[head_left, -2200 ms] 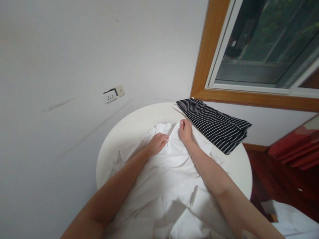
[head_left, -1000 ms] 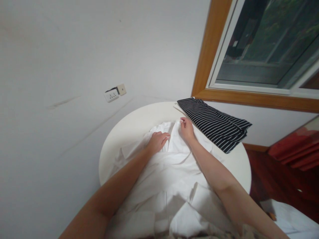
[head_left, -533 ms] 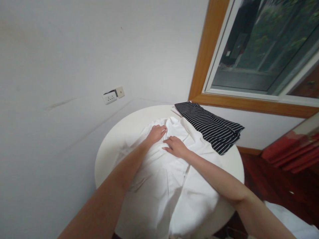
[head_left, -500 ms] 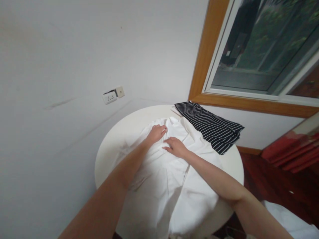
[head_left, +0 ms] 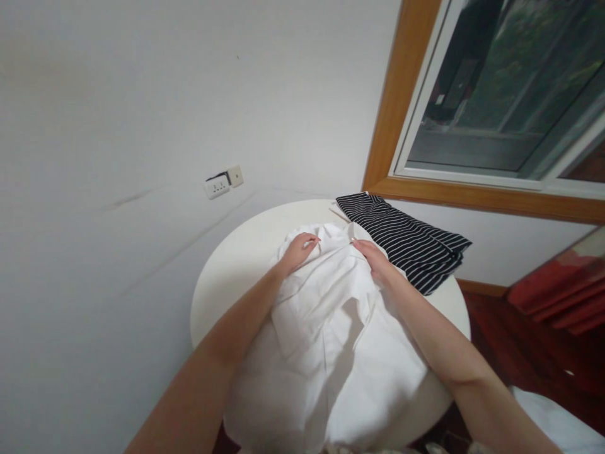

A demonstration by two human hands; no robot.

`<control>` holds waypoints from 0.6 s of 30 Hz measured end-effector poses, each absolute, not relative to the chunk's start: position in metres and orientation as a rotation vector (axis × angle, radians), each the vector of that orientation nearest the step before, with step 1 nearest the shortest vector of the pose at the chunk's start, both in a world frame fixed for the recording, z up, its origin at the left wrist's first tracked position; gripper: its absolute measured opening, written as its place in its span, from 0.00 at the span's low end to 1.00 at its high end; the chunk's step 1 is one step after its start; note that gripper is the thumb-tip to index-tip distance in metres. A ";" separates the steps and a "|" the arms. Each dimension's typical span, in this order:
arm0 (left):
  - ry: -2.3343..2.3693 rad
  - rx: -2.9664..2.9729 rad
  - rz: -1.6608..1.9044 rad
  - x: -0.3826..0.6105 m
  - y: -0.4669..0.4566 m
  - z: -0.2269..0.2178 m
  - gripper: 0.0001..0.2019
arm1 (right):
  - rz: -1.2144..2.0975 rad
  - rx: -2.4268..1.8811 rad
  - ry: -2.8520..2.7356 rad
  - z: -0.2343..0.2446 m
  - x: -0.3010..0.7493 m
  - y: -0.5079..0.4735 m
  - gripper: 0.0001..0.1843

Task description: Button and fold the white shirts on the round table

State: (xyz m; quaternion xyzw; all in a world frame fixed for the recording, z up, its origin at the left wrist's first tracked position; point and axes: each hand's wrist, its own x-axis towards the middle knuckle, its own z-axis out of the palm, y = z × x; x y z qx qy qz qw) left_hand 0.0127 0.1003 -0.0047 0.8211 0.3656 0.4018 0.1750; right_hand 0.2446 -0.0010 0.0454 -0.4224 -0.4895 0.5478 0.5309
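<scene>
A rumpled white garment (head_left: 331, 328) spreads over a round white table and hangs down over its near edge; its exact kind is hard to make out. At its far end my left hand (head_left: 299, 251) is closed, pinching the cloth between thumb and fingers. To the right, my right hand (head_left: 373, 255) grips the garment's upper edge, fingers bent around a fold. A raised fold with a shadowed hollow runs down the middle of the cloth, between my forearms.
Folded black-and-white striped clothing (head_left: 406, 243) lies on the round table (head_left: 222, 277) at the far right. A wall with a socket (head_left: 217, 187) stands behind, a wood-framed window (head_left: 472, 189) at right. White fabric (head_left: 553, 416) shows low at the right, above the dark red floor.
My right hand has moved right and slightly away, so my hands are farther apart. The garment's left side has been gathered inward, and its middle fold has lifted.
</scene>
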 end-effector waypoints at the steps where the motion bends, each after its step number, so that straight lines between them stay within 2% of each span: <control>1: 1.012 2.328 1.188 0.015 0.093 -0.002 0.16 | 1.261 -1.038 -1.203 0.041 0.247 0.003 0.24; 4: 0.856 2.436 1.046 0.019 0.069 0.006 0.19 | 1.059 -1.124 -1.287 0.023 0.248 0.013 0.26; 7: 0.776 2.591 0.836 0.017 0.052 0.012 0.18 | 0.962 -1.187 -1.391 0.006 0.242 0.016 0.28; 9: 0.801 2.577 0.826 0.012 0.049 0.017 0.18 | 0.896 -1.218 -1.507 0.001 0.238 0.015 0.29; 13: 0.979 2.234 1.029 -0.008 0.058 0.031 0.20 | 0.686 -1.249 -1.845 0.009 0.233 0.005 0.28; 18: 1.268 1.660 1.584 -0.046 0.083 0.045 0.16 | 0.330 -1.312 -2.078 0.028 0.238 -0.003 0.22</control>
